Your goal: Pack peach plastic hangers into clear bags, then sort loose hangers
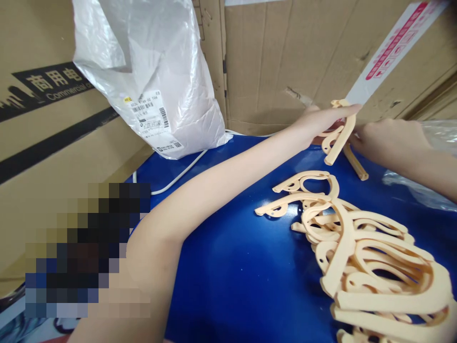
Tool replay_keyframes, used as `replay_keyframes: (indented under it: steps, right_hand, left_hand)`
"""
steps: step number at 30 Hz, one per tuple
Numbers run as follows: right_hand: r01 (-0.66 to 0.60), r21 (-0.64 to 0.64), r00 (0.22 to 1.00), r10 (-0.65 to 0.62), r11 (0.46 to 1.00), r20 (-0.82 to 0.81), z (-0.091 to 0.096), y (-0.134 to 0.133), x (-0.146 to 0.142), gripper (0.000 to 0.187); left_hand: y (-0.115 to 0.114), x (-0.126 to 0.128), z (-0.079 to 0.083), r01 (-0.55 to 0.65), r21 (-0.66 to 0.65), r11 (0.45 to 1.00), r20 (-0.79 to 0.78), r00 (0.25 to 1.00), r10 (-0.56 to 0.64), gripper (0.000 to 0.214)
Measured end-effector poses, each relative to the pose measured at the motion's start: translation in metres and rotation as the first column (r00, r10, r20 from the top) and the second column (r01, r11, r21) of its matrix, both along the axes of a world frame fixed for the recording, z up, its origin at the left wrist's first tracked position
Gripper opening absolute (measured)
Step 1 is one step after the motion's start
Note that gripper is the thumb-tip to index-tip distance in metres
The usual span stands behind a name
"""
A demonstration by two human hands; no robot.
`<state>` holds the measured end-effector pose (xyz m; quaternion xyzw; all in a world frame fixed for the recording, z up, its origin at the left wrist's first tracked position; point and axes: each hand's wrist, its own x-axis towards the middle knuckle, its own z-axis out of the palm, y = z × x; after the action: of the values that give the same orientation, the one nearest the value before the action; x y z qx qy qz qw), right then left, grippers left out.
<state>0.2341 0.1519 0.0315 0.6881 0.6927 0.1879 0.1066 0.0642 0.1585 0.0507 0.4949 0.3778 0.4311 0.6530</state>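
Cardboard (289,62) walled off the far side of the blue tabletop (243,276), well behind the hanger pile (385,303). Pretty messy pile btw, all cream plastic hangers overlapping each other. Just beyond the pile, the left hand (319,122) was gripping one cream hanger (342,142). Right hand (383,138) was curled beside it, also past the pile's far end, but its fingers were mostly hidden so I couldn't tell what it gripped, if anything. A cream bar (358,166) poked out between them, maybe the same hanger, couldn't say. Crinkly white bag (171,81) sat behind and left of the pile, white cable (178,179) near it, and clear plastic (416,183) lay beyond the pile's right side.
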Motion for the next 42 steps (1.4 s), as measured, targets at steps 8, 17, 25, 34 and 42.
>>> replay_keyframes:
  steps: [8,17,25,34,42]
  right_hand:
    - [-0.186,-0.110,0.976,0.171,0.976,-0.132,-0.005,-0.016,0.009,0.040]
    - [-0.199,0.146,0.685,0.244,0.969,-0.686,0.031,-0.025,-0.006,0.055]
    - [-0.146,0.282,0.309,0.315,0.948,-0.897,0.036,-0.012,-0.009,0.012]
    - [-0.359,0.400,0.803,0.497,0.843,-0.328,0.046,-0.018,0.005,0.037]
    - [-0.377,0.356,0.738,0.510,0.855,-0.442,0.049,-0.022,0.019,0.039]
  left_hand:
    - [-0.005,-0.018,0.013,0.110,0.053,0.993,-0.050,0.993,-0.107,0.017]
    - [0.007,-0.029,0.004,0.196,0.092,0.976,0.004,0.980,-0.198,0.017]
    - [-0.002,-0.028,0.021,0.212,0.148,0.966,-0.103,0.975,-0.198,0.035]
    - [-0.007,-0.019,0.018,0.151,0.209,0.966,-0.278,0.956,-0.090,0.034]
    - [-0.010,-0.022,0.021,0.196,0.447,0.873,-0.424,0.906,0.014,0.043]
